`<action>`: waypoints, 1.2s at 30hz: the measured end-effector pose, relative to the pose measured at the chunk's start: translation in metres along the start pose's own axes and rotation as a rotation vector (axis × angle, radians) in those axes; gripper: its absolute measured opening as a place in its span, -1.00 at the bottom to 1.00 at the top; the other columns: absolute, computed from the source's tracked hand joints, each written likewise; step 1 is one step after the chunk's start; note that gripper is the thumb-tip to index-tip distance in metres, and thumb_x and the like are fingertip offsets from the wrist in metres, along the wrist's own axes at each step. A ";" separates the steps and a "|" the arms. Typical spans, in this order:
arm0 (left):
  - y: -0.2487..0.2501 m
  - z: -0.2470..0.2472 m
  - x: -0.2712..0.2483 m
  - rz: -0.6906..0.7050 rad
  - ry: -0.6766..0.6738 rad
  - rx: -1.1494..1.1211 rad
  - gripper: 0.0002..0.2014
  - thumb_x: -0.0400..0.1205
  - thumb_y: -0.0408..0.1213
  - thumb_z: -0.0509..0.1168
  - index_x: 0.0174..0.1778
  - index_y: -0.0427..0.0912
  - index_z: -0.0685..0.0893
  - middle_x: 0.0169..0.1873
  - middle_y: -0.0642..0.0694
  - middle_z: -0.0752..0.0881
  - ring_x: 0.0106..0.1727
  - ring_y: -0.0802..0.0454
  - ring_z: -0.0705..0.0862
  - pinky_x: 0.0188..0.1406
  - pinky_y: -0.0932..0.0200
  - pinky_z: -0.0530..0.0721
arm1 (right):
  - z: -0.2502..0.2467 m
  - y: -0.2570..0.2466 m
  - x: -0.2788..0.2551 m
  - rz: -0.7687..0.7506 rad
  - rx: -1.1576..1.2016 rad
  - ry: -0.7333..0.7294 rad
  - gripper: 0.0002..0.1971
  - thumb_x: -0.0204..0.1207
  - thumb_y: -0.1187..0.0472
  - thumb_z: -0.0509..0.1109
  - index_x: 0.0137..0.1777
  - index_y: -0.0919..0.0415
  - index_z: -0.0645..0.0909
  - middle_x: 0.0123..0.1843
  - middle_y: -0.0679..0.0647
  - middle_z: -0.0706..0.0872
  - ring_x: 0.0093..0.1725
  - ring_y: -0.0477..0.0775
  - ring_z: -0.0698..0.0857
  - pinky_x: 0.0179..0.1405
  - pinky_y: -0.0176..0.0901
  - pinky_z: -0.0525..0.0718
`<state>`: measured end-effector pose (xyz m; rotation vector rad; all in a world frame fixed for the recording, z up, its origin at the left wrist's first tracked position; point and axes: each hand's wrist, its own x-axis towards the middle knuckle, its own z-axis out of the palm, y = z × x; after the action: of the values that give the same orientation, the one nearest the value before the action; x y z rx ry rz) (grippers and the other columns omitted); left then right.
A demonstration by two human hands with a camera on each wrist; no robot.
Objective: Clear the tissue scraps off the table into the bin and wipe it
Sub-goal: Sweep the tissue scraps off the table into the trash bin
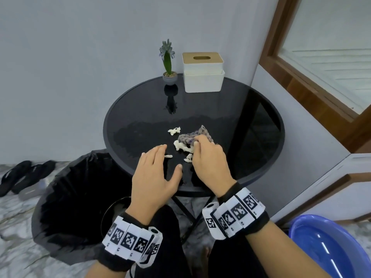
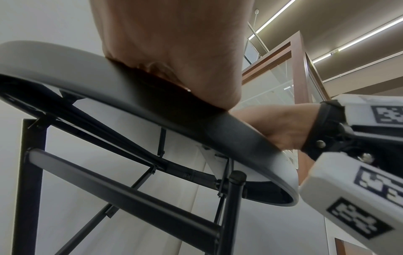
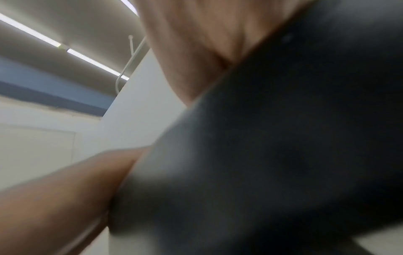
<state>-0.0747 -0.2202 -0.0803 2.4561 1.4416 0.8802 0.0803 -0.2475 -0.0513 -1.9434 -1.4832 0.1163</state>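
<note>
White tissue scraps (image 1: 181, 147) lie in a loose cluster near the front of the round black glass table (image 1: 140, 109), with one more scrap (image 1: 174, 131) a little farther back. My right hand (image 1: 208, 157) grips a grey-purple cloth (image 1: 190, 137) and presses it down beside the scraps. My left hand (image 1: 156, 173) rests flat on the table edge, fingers straight, next to a small scrap (image 1: 168, 156). A bin lined with a black bag (image 1: 80, 197) stands below the table's front left. Both wrist views show only palm and table rim (image 2: 152, 107).
A small potted plant (image 1: 169, 65) and a white tissue box (image 1: 203, 72) stand at the table's back edge. A blue basin (image 1: 329, 247) sits on the floor at the right. Black slippers (image 1: 22, 175) lie at the left. A wall and a wood-framed window close the right side.
</note>
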 end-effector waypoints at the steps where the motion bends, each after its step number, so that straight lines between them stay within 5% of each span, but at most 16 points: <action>1: 0.000 0.000 0.000 -0.001 -0.002 -0.001 -0.37 0.60 0.12 0.22 0.51 -0.18 0.49 0.43 -0.01 0.58 0.48 0.04 0.49 0.60 0.03 0.28 | -0.004 -0.002 0.002 0.039 0.091 -0.009 -0.76 0.74 0.19 0.10 0.00 0.21 0.58 -0.26 0.05 0.67 -0.28 0.15 0.57 -0.21 -0.03 0.49; 6: -0.001 0.000 -0.001 -0.016 0.008 -0.016 -0.39 0.61 0.08 0.26 0.51 -0.19 0.50 0.43 -0.02 0.58 0.48 0.03 0.49 0.61 0.09 0.25 | -0.040 0.009 0.018 0.182 0.266 0.078 -0.74 0.70 0.21 0.16 0.05 0.16 0.70 -0.30 -0.22 0.66 -0.16 -0.09 0.66 0.14 -0.11 0.56; 10: -0.002 0.001 -0.001 -0.021 0.013 -0.028 -0.39 0.61 0.08 0.25 0.52 -0.19 0.49 0.43 -0.01 0.57 0.49 0.04 0.48 0.61 0.12 0.24 | -0.070 0.029 0.020 0.148 0.184 0.173 -0.73 0.74 0.16 0.15 0.18 0.13 0.69 -0.20 -0.16 0.69 -0.23 -0.44 0.64 -0.14 -0.51 0.56; 12: -0.002 0.002 -0.001 -0.024 0.020 -0.031 -0.39 0.61 0.09 0.25 0.52 -0.18 0.49 0.44 -0.01 0.57 0.49 0.04 0.48 0.61 0.13 0.24 | -0.076 0.040 0.014 0.113 0.096 0.187 -0.74 0.74 0.15 0.15 0.21 0.14 0.66 -0.21 -0.05 0.73 -0.24 -0.27 0.71 -0.18 -0.48 0.63; 14: -0.001 0.003 -0.001 -0.027 0.027 -0.031 -0.39 0.60 0.08 0.26 0.51 -0.19 0.50 0.43 -0.02 0.58 0.48 0.03 0.49 0.60 0.13 0.24 | -0.071 0.048 0.004 0.081 -0.025 0.145 -0.76 0.72 0.13 0.16 0.18 0.12 0.63 -0.28 0.04 0.78 -0.25 0.11 0.78 -0.16 -0.04 0.76; 16: -0.001 0.003 -0.001 -0.028 0.038 -0.030 -0.41 0.60 0.06 0.28 0.50 -0.20 0.52 0.42 -0.02 0.59 0.47 0.02 0.51 0.59 0.16 0.24 | -0.061 0.052 -0.006 0.048 -0.179 0.050 -0.80 0.68 0.11 0.18 0.09 0.13 0.62 -0.31 0.08 0.78 -0.26 0.26 0.76 -0.26 0.08 0.71; 19: 0.000 0.001 0.000 -0.023 0.048 -0.026 -0.42 0.60 0.05 0.28 0.48 -0.20 0.53 0.39 -0.02 0.61 0.45 0.02 0.53 0.57 0.22 0.21 | -0.053 0.054 -0.010 -0.029 -0.347 -0.042 -0.77 0.63 0.04 0.27 0.04 0.19 0.65 -0.18 0.10 0.78 -0.15 0.25 0.73 -0.17 -0.01 0.56; 21: -0.001 0.001 0.000 -0.026 0.048 -0.027 -0.43 0.59 0.04 0.29 0.47 -0.21 0.54 0.39 -0.02 0.61 0.45 0.01 0.53 0.57 0.24 0.20 | -0.052 0.061 -0.003 -0.064 -0.336 -0.095 -0.61 0.59 -0.06 0.29 0.22 0.21 0.65 0.13 0.13 0.79 0.16 0.21 0.73 0.20 0.12 0.61; 23: -0.002 0.001 -0.001 -0.027 0.046 -0.029 -0.42 0.59 0.04 0.28 0.48 -0.21 0.53 0.39 -0.02 0.61 0.46 0.01 0.53 0.57 0.24 0.20 | -0.050 0.071 0.001 -0.053 -0.324 -0.183 -0.48 0.62 -0.09 0.25 0.45 0.23 0.55 0.49 0.14 0.62 0.54 0.15 0.52 0.57 0.16 0.40; 25: -0.001 0.001 -0.001 -0.023 0.045 -0.029 -0.42 0.60 0.04 0.28 0.48 -0.21 0.53 0.39 -0.02 0.61 0.45 0.01 0.52 0.57 0.23 0.23 | -0.047 0.076 0.002 -0.032 -0.326 -0.253 -0.45 0.69 -0.01 0.20 0.61 0.24 0.39 0.67 0.12 0.40 0.71 0.07 0.24 0.72 0.07 0.14; 30: 0.000 0.001 -0.001 -0.026 0.054 -0.029 -0.42 0.59 0.03 0.30 0.47 -0.21 0.53 0.38 -0.02 0.61 0.42 0.02 0.52 0.51 0.05 0.43 | -0.034 0.055 -0.010 -0.035 -0.291 -0.247 -0.50 0.73 0.19 0.11 0.63 0.37 0.32 0.69 0.28 0.31 0.73 0.21 0.18 0.71 0.03 0.01; 36: -0.001 0.001 -0.001 -0.029 0.051 -0.055 -0.40 0.61 0.02 0.28 0.51 -0.24 0.49 0.42 -0.04 0.59 0.46 0.00 0.51 0.47 0.00 0.47 | 0.007 0.007 -0.018 -0.028 -0.170 -0.170 -0.47 0.68 0.17 -0.06 0.47 0.48 0.48 0.53 0.43 0.52 0.61 0.38 0.41 0.64 0.24 0.27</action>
<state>-0.0753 -0.2203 -0.0814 2.3837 1.4455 0.9704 0.0763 -0.2613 -0.0665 -2.0901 -1.6776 0.1514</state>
